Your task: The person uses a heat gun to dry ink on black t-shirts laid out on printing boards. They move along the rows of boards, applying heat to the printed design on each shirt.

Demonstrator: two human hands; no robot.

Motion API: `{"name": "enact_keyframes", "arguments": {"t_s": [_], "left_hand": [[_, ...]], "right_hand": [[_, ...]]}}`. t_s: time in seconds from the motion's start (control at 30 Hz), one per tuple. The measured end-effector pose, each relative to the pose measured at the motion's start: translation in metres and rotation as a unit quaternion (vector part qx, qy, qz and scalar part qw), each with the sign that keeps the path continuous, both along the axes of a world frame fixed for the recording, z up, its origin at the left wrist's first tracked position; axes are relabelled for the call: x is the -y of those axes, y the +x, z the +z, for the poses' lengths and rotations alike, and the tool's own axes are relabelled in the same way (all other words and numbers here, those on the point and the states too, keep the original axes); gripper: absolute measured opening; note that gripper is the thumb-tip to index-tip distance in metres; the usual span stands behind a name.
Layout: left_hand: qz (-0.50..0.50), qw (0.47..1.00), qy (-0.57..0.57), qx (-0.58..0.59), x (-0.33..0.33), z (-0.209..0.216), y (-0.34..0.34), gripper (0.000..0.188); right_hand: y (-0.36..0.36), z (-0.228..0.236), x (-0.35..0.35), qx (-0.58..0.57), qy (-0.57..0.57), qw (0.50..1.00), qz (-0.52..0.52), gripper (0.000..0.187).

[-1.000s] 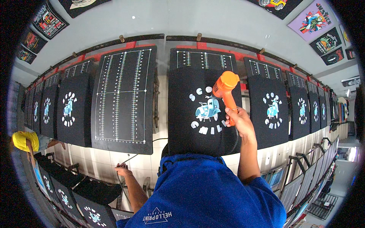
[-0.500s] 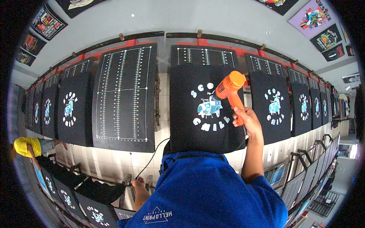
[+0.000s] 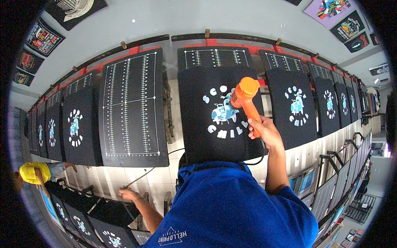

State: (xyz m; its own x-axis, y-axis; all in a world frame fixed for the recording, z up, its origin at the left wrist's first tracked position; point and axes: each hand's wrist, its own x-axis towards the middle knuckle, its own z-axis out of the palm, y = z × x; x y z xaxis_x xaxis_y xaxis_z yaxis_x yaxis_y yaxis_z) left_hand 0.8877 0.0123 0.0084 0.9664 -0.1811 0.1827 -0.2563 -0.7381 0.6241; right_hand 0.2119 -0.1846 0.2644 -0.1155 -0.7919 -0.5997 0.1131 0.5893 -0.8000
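My right hand [image 3: 266, 132] is wrapped round the handle of an orange hair dryer [image 3: 247, 87]. The dryer's nozzle points down and left at a pale blue scooter print [image 3: 223, 115] with white letters round it. This print is on a black T-shirt [image 3: 194, 142] laid over the board in front of me. Stretched out low on the left, my left hand [image 3: 130, 194] is closed on the thin black cord [image 3: 144, 174], which runs back toward my waist. A loop of cord also hangs below the dryer's handle.
A bare black board [image 3: 113, 124] with white ruler marks stands left of the shirt. More boards with printed black shirts [image 3: 295, 120] run to both sides. Racks stand behind me on both sides. A person in a yellow shirt [image 3: 34, 173] is at the far left.
My left hand has moved farther left with the cord. The dryer has shifted slightly left in the picture, its nozzle now nearer the scooter's upper right. The whole view has turned a little.
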Motion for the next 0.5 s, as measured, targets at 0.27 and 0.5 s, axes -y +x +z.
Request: {"name": "enact_keyframes", "arguments": {"t_s": [0.27,0.5], "left_hand": [[-0.147,0.944,-0.259,0.144,0.151,0.271,-0.096,0.050],[-0.384,0.775,-0.465,0.187,0.162,0.394,-0.148,0.046]], "right_hand": [[0.000,0.002,-0.022,-0.002,0.007,1.000,-0.024,0.029],[0.002,0.004,-0.031,-0.003,0.013,1.000,-0.022,0.029]]}}
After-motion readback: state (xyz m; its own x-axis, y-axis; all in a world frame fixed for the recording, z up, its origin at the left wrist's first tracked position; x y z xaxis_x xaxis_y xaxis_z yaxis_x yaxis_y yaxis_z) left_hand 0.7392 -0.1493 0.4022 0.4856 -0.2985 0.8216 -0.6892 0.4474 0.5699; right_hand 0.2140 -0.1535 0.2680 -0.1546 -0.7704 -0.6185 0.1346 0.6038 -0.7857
